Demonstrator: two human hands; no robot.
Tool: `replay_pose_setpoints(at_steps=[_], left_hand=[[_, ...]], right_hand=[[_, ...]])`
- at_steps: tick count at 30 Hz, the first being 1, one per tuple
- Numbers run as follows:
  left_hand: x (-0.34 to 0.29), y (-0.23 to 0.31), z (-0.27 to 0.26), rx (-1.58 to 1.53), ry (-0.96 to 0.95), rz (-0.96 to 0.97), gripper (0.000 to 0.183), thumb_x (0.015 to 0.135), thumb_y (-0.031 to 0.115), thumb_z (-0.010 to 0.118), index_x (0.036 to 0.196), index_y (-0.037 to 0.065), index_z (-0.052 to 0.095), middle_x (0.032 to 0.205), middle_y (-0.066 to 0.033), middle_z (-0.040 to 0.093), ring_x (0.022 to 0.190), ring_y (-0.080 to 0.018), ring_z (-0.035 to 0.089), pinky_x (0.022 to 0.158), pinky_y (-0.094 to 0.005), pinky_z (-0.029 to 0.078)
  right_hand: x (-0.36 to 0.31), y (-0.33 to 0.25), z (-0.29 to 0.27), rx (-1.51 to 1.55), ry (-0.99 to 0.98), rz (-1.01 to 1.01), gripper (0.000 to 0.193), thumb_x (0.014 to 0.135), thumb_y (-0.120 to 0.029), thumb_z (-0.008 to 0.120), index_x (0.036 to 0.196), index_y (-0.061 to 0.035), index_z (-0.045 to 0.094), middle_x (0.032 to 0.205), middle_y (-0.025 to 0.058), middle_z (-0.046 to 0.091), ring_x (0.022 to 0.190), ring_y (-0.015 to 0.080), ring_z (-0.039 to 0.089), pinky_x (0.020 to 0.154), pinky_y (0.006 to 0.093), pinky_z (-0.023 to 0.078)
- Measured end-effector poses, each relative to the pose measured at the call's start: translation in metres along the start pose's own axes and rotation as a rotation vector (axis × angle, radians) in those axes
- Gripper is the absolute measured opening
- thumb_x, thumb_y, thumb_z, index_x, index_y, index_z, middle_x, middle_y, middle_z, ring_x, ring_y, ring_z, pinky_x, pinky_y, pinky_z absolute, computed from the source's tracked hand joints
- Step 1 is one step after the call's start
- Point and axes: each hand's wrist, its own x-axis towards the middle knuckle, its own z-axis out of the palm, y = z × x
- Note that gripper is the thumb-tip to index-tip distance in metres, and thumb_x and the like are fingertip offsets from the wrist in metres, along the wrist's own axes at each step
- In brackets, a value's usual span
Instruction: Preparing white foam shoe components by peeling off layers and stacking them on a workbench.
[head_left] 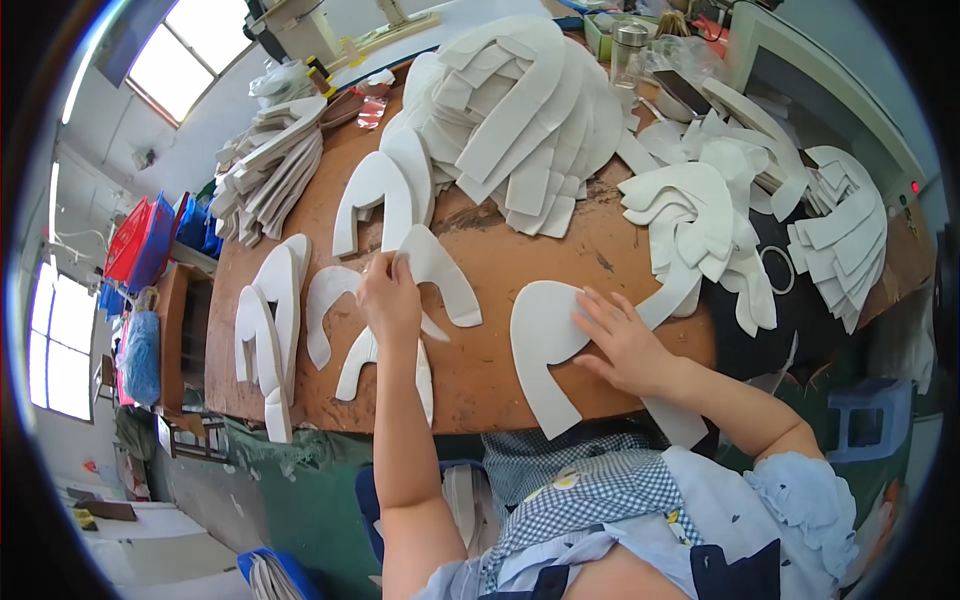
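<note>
White U-shaped pieces, seemingly of soft padding, lie over a brown worktable. My left hand is closed, pinching the edge of one U-shaped piece at the table's middle. Under and beside that wrist lie a thin curved piece and another U-shaped piece. At the right, my right hand rests with fingers spread on a larger U-shaped piece near the front edge. Part of that piece is hidden beneath the fingers.
A tall heap of white pieces fills the back middle. Smaller stacks stand at the left and right. Crumpled white scraps lie right of my hands. Behind are a glass jar and a phone. A blue stool stands lower right.
</note>
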Motion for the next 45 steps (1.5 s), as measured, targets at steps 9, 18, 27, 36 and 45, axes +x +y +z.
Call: replay_pose_setpoints(at_steps=[9, 18, 27, 36, 45], left_hand=[[-0.098, 0.09, -0.024, -0.688, -0.102, 0.234, 0.015, 0.099, 0.011, 0.06, 0.106, -0.001, 0.066, 0.082, -0.0056, 0.068, 0.068, -0.0076, 0.059, 0.062, -0.0227, 0.047], [-0.138, 0.028, 0.047, -0.786, -0.416, -0.377, 0.017, 0.096, 0.014, 0.067, 0.09, -0.002, 0.062, 0.073, -0.0004, 0.066, 0.061, -0.0022, 0.054, 0.055, -0.0194, 0.042], [-0.131, 0.024, 0.054, -0.628, -0.358, -0.326, 0.02, 0.092, 0.014, 0.072, 0.084, -0.001, 0.062, 0.068, 0.0019, 0.063, 0.059, -0.0007, 0.051, 0.051, -0.018, 0.038], [-0.132, 0.054, 0.007, -0.498, 0.097, 0.444, 0.023, 0.072, -0.013, 0.072, 0.082, 0.003, 0.058, 0.092, -0.0096, 0.068, 0.082, -0.0206, 0.065, 0.073, -0.0306, 0.052], [-0.146, 0.055, -0.002, -0.519, 0.105, 0.575, 0.022, 0.078, -0.012, 0.07, 0.092, 0.001, 0.058, 0.096, -0.0098, 0.068, 0.086, -0.0193, 0.065, 0.079, -0.0294, 0.052]], right_hand=[[0.069, 0.003, -0.065, 1.193, 0.026, 0.314, 0.04, 0.094, -0.022, 0.071, 0.126, -0.0017, 0.057, 0.116, 0.0073, 0.065, 0.104, 0.0116, 0.06, 0.091, 0.0287, 0.048], [0.067, 0.036, -0.027, 0.733, -0.187, 0.488, 0.026, 0.087, -0.022, 0.073, 0.087, 0.0033, 0.069, 0.075, 0.0105, 0.068, 0.07, 0.0153, 0.063, 0.064, 0.0321, 0.049], [0.077, 0.043, -0.023, 0.655, -0.215, 0.516, 0.029, 0.087, -0.025, 0.072, 0.088, 0.0034, 0.069, 0.075, 0.0139, 0.068, 0.069, 0.0205, 0.064, 0.064, 0.0336, 0.049], [0.065, 0.013, -0.067, 0.74, 0.375, -0.022, 0.02, 0.077, 0.01, 0.07, 0.081, -0.0033, 0.056, 0.094, 0.0081, 0.07, 0.088, 0.0184, 0.066, 0.079, 0.0304, 0.053], [0.054, -0.002, -0.076, 1.102, 0.213, 0.241, 0.011, 0.087, 0.005, 0.066, 0.091, -0.0026, 0.059, 0.093, 0.0056, 0.068, 0.09, 0.015, 0.066, 0.08, 0.0295, 0.053]])
